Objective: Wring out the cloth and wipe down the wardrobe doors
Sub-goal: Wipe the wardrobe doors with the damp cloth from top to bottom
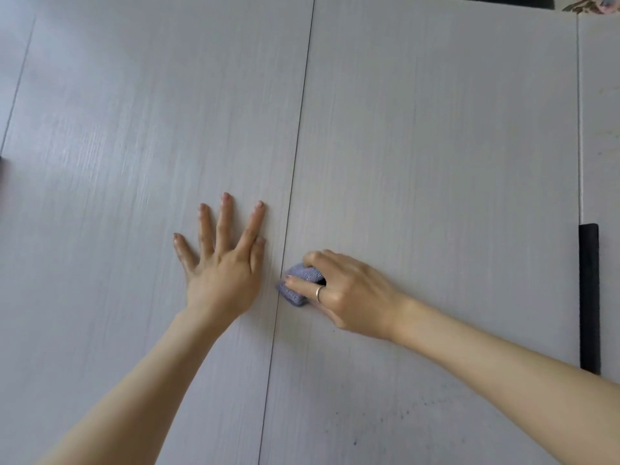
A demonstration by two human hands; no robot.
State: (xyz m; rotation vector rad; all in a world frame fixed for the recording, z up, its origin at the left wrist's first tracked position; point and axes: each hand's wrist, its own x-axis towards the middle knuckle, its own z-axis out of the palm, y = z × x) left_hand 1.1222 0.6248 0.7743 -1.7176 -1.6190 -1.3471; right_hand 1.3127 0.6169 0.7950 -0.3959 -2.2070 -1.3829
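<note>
1. Pale grey-white wood-grain panels point(436, 146) fill nearly the whole view, fine vertical grain.
2. Thin dark seam point(298, 156) runs top to bottom betw. two panels, approx. mid-view.
3. Black vertical handle point(589, 302) at right edge, beside another seam.
4. Dark gap point(500, 0) at top right, w/ a bit of patterned fabric point(595, 3) next to it.
5. Soft, even light; faint sheen on left panels.

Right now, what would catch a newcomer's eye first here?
Two bare arms reach across pale grey wood-grain wardrobe doors. The left hand lies flat with fingers spread, just left of the thin dark seam between doors; the right hand, wearing a ring, grips a small folded blue-grey cloth just right of it. A long black handle stands far right.
</note>
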